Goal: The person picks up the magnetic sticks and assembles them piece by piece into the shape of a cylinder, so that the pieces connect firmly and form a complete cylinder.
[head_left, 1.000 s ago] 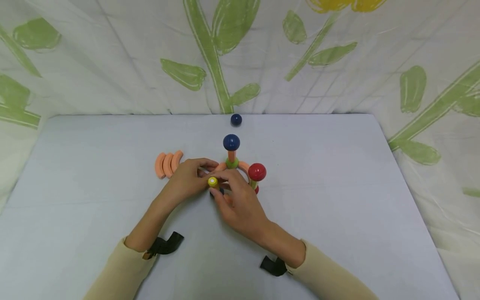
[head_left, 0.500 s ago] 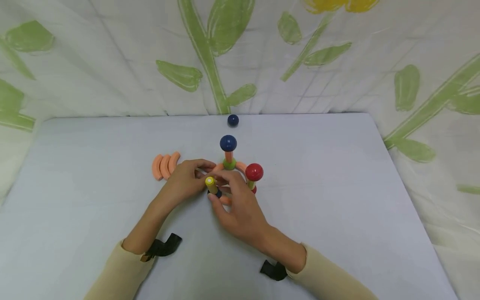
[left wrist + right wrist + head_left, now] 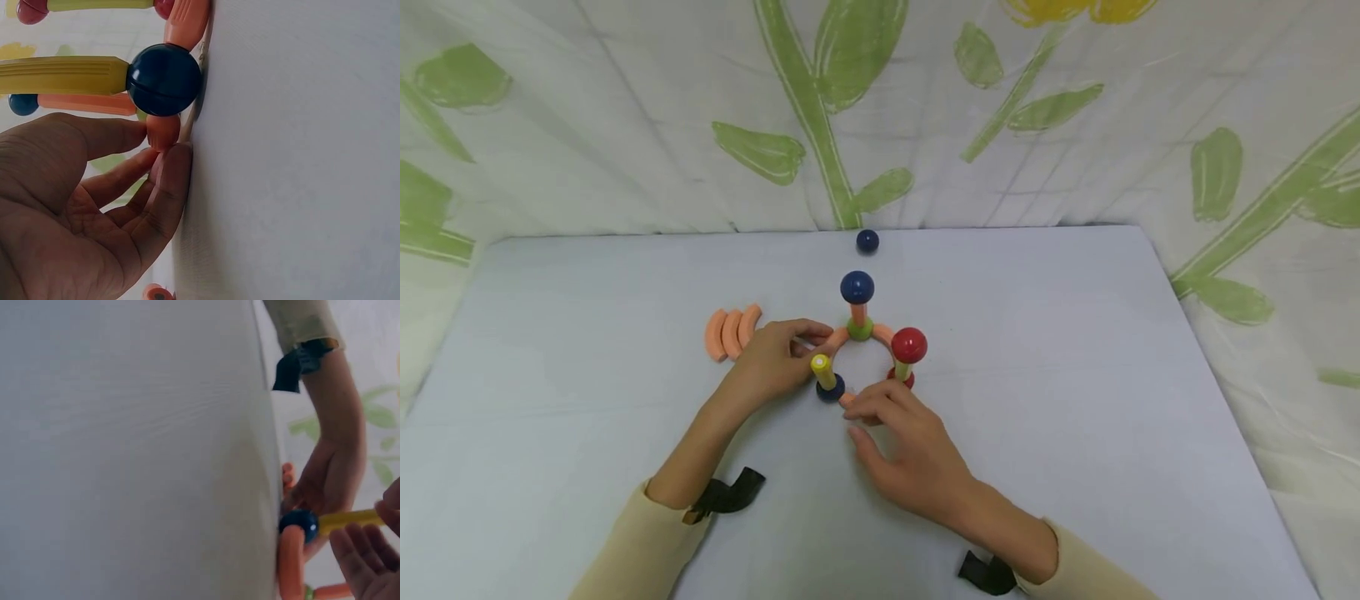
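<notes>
Tabletop (image 3: 1112,433) bears the ring (image 3: 883,334) flat, likely for stability | right hand (image 3: 917,454): fingers (image 3: 880,406) loosely apart, holding nothing, near it | left hand (image 3: 775,358) pinches left arc (image 3: 164,131), to my eye bracing it | yellow rod (image 3: 824,372) stands on dark blue ball (image 3: 831,388), seemingly its footing

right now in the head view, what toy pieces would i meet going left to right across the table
Three loose curved orange sticks → dark blue ball at the foot of the yellow stick → green ball → upper red ball
</notes>
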A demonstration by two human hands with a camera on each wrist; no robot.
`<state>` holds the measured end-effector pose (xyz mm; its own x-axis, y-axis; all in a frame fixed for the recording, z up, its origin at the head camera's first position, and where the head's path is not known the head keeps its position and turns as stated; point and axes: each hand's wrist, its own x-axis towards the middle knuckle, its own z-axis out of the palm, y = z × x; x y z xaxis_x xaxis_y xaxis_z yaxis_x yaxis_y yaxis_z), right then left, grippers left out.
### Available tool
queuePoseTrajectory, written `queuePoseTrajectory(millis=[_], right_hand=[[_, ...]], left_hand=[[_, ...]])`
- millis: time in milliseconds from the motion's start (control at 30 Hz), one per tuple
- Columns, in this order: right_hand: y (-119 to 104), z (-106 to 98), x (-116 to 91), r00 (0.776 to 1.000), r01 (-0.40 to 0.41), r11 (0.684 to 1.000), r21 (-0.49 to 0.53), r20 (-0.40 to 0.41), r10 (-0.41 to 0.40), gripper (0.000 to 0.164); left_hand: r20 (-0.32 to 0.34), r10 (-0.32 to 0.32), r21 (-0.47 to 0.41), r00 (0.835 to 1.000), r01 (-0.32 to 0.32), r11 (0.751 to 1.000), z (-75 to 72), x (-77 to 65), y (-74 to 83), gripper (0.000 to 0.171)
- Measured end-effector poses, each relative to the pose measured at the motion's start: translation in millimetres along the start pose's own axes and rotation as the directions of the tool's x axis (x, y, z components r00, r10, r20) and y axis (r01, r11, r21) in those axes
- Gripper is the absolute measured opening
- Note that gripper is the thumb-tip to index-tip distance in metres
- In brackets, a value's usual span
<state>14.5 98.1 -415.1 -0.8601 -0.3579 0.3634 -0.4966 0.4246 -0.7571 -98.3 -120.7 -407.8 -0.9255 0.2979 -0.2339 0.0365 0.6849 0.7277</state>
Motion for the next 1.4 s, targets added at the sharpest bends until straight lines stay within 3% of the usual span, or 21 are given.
queuePoseTrajectory(millis=[100,200,300,500,867,1267,1400], right_hand=[[8.9,-7.9,-9.3,0.999,0.013,1.0,0.01,-0.032,-0.013,0.009],[18.1,-20.3,-13.5,0.997,-0.022,1.0,-0.007,-0.07,0.021,0.018],[26.3,-33.9,-11.9,0.991,-0.103,0.994,-0.038,-0.087,0.1,0.027],[40.4,-46.8,-1.2,0.965,-0.259,0.959,-0.115,-0.062,0.254,0.028],[48.3,-38.8,10.7,0.968,-0.251,0.955,-0.156,-0.018,0.252,0.043],[55.2,-38.8,18.5,0.962,-0.26,0.952,-0.163,0.04,0.269,0.038],[54.7,-40.4,19.5,0.962,-0.261,0.953,-0.157,0.044,0.271,0.035]], left_hand=[[0.002,0.003,0.0,1.0,-0.003,1.0,0.5,-0.7,-0.4,0.036],[-0.009,0.015,-0.003,1.0,-0.015,1.0,0.5,-0.8,-0.6,0.036],[-0.019,0.024,0.0,1.0,-0.024,1.0,0.6,-0.6,-0.4,0.036],[-0.011,0.005,0.011,1.0,-0.005,1.0,0.3,-1.5,-0.5,0.037],[-0.017,0.014,0.003,1.0,-0.014,1.0,1.0,-0.5,-0.6,0.036],[-0.022,0.035,0.039,0.999,-0.034,0.999,1.7,-2.8,-0.3,0.048],[-0.008,0.041,0.053,0.999,-0.041,0.998,2.0,-3.1,0.4,0.044]])
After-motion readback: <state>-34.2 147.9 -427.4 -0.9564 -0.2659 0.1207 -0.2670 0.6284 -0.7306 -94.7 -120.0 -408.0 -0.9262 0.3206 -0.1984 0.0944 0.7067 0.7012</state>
